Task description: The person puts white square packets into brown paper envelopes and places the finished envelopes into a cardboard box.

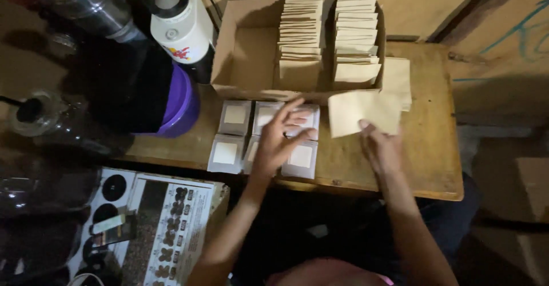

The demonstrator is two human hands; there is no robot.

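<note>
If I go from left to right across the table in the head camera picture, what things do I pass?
Purple bowl → grey square packets → left hand → tan paper sheet → right hand → bare table edge.

Six small square packets (235, 117) with grey borders and pale centres lie flat in two rows of three on the wooden table, just in front of the cardboard box. A tan paper sheet (363, 111) lies flat just to their right, its upper edge overlapping a stack of similar sheets
</note>
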